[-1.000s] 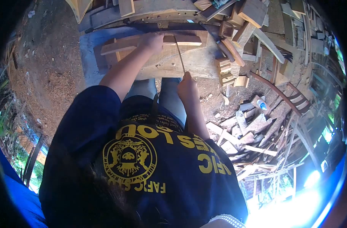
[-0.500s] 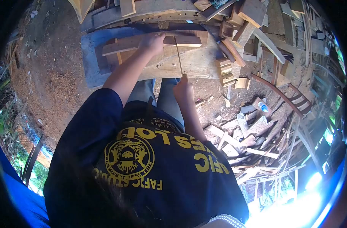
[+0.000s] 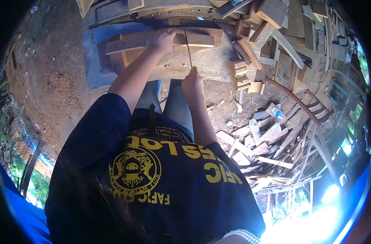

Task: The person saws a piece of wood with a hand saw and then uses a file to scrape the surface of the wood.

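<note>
A long, slightly curved piece of wood (image 3: 199,40) lies across the workbench. My left hand (image 3: 161,43) is closed over its middle, pressing it from above. In my right hand (image 3: 192,82), the fist is wrapped round the near end of a handsaw (image 3: 188,50), seen nearly edge-on as a thin strip. The blade runs away from me and crosses the wood a little to the right of my left hand. My right fist hides the saw's handle. Under the wood is a wide, pale slab (image 3: 209,65) that forms the bench top.
Wooden blocks and offcuts (image 3: 270,13) are stacked at the bench's right end. A curved chair-like frame (image 3: 311,106) leans farther right. Scrap wood (image 3: 270,138) covers the ground at lower right, with a plastic bottle (image 3: 277,113) on it. Sawdust (image 3: 63,95) lies at left.
My right hand has pushed the saw forward, away from my body, so its far end now reaches past the wood. My left hand stays on the wood. The view has shifted slightly.
</note>
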